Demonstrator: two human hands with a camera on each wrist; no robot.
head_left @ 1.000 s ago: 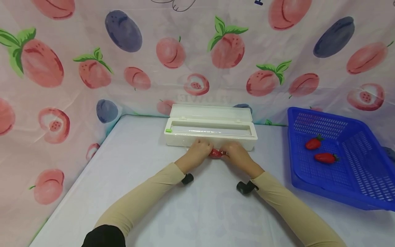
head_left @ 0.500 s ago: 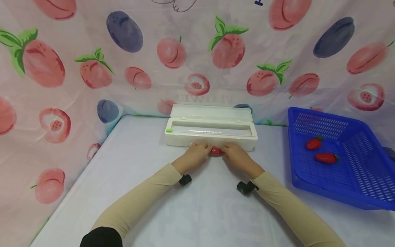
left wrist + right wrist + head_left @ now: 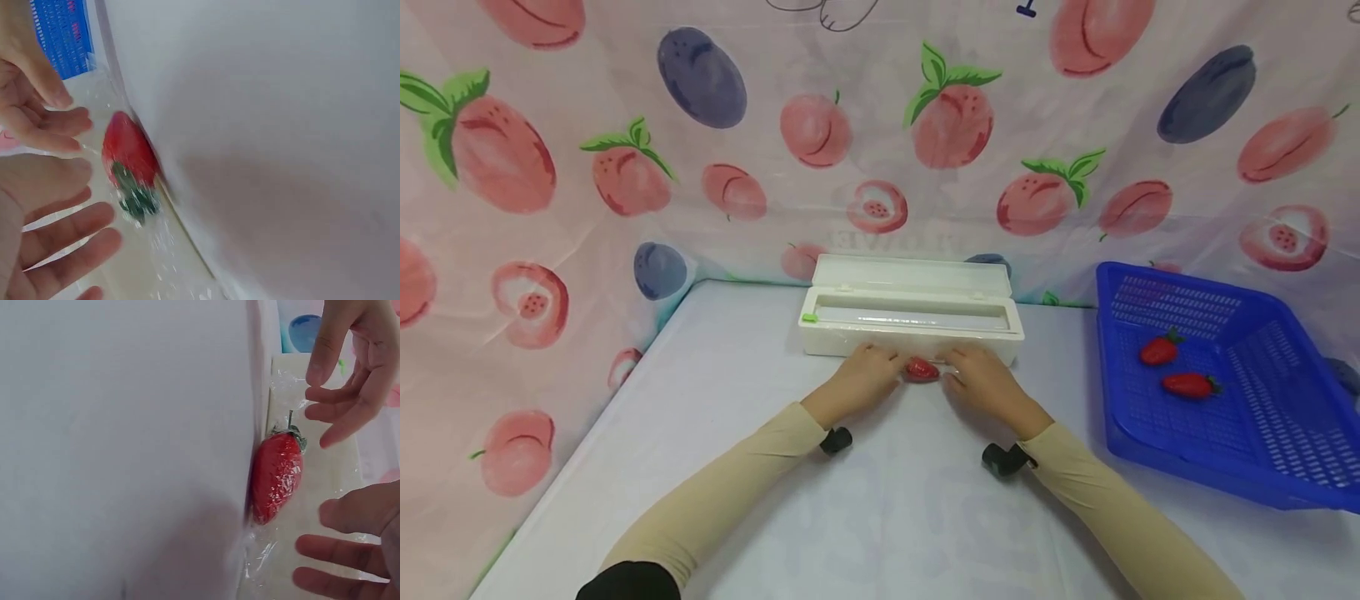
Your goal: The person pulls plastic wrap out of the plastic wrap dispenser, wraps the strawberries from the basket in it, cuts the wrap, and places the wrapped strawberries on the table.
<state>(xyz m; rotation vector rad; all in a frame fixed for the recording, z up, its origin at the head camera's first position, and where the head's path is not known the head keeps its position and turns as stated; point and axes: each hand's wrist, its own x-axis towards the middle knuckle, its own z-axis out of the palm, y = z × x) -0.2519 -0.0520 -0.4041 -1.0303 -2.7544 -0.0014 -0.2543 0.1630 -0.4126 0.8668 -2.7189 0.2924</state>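
A red strawberry with a green leafy cap lies against the front of the white cling film dispenser. Clear cling film covers it and spreads to both sides along the dispenser. My left hand is just left of the strawberry, its fingers loose and spread in the left wrist view. On the other side is my right hand, with relaxed, parted fingers in the right wrist view. Neither hand grips the fruit; whether any fingertip touches the film, I cannot tell.
The dispenser's lid stands raised at the back, near the fruit-print cloth. At right, a blue basket holds two red strawberries. White cloth covers the table.
My hands have drawn apart from the strawberry, the left one moving leftward. More of the fruit shows between them, and the fingers that were close on it have loosened.
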